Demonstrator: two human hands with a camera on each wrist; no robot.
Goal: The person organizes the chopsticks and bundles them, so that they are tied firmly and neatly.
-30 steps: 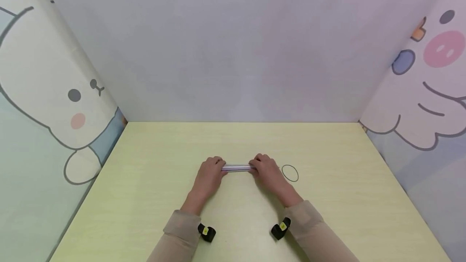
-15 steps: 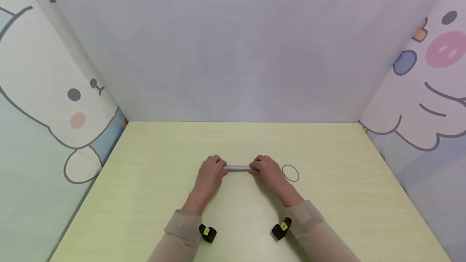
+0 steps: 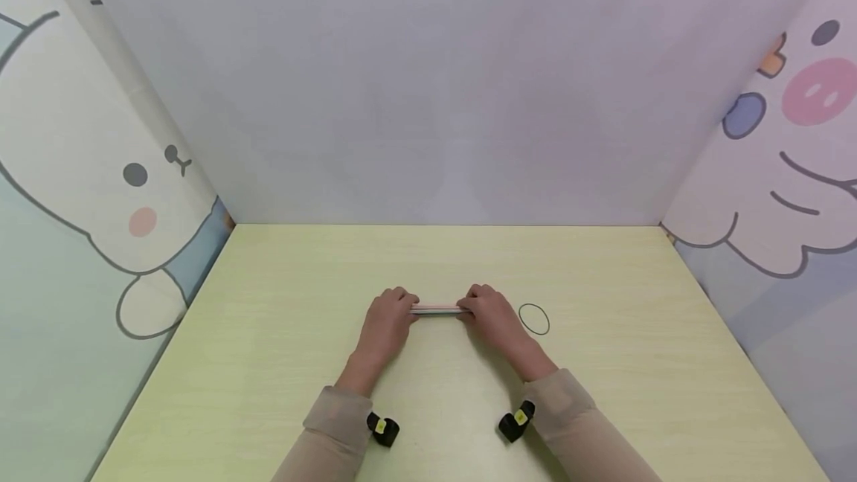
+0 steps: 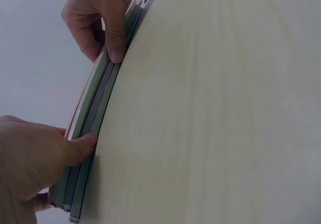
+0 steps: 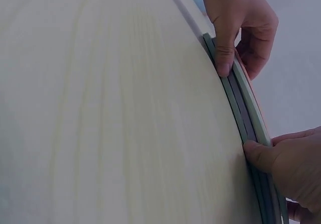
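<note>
In the head view, a bundle of thin coloured pencils [image 3: 437,310] lies crosswise between my two hands. My left hand [image 3: 386,323] grips its left end and my right hand [image 3: 494,320] its right end. The left wrist view shows green and dark pencils [image 4: 92,101] side by side, a thumb pressed on the near face at each end. From the right wrist, the same bundle [image 5: 244,108] shows a pale green and a reddish edge behind. One pencil's end sticks out past the others there. The fingers behind the bundle are mostly hidden.
A thin dark rubber band [image 3: 548,326] lies in a loop on the pale wooden table [image 3: 301,266], just right of my right hand. A plain wall [image 3: 435,95] rises at the table's back edge, with cartoon-printed panels on both sides.
Both hands stay nearly in place on the bundle. The visible pencil edges between them shift from white and purplish to reddish and green. The rubber band has not moved.
</note>
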